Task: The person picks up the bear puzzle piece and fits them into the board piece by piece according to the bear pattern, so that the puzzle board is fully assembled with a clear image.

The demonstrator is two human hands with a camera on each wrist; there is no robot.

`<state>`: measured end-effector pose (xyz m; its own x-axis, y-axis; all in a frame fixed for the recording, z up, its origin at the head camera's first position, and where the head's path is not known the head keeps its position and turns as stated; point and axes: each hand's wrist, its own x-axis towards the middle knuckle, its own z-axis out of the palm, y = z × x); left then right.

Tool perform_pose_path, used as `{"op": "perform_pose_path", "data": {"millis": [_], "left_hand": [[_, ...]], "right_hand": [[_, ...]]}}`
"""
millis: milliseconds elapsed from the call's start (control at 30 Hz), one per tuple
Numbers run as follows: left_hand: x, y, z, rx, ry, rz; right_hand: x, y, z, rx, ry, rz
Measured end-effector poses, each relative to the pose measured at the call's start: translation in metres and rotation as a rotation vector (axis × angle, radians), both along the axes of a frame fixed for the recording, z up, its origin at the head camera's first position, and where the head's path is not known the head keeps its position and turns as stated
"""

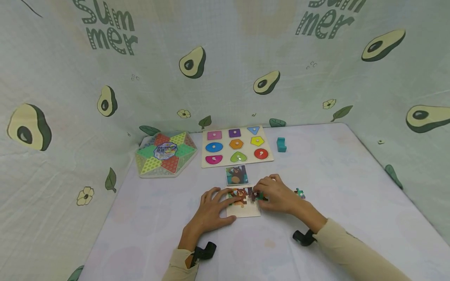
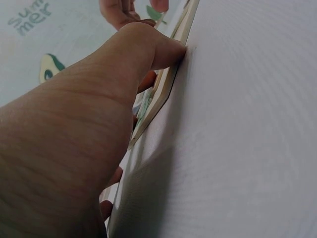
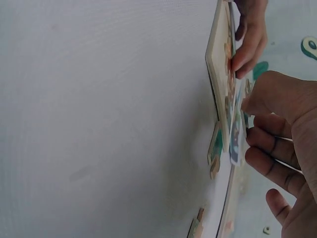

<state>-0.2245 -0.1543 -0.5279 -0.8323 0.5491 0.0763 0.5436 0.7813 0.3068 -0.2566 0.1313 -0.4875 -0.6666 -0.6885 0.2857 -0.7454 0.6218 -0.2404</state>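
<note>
Left hand (image 1: 211,210): fingers spread, gripping nothing, touching the puzzle board (image 1: 246,212) on the bench (image 1: 158,234). Right hand (image 1: 277,195): thumb and fingertips pinch a puzzle piece (image 3: 245,119) over the board's right side; forearm angled inward.

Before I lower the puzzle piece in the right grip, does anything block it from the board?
Nothing visible stands between the puzzle piece and the right side of the board. The left grip reaches over only the left side.
</note>
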Motion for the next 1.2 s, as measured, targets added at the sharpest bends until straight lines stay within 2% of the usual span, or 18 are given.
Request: {"op": "perform_pose_path", "data": {"millis": [600,800,1033,1200], "left_hand": [[0.0,0.0,-0.001,-0.005,-0.011,0.018],[-0.001,0.0,-0.001,-0.016,0.002,0.005],[-0.003,0.0,0.0,-0.005,0.043,0.003],[-0.002,0.005,0.001,0.003,0.012,0.002]], "right_hand": [[-0.001,-0.013,-0.007,0.005,-0.018,0.026],[0.001,-0.015,-0.007,0.052,-0.022,0.012],[0.003,-0.013,-0.004,0.058,-0.016,0.031],[0.006,-0.008,-0.003,0.086,-0.042,0.032]]}}
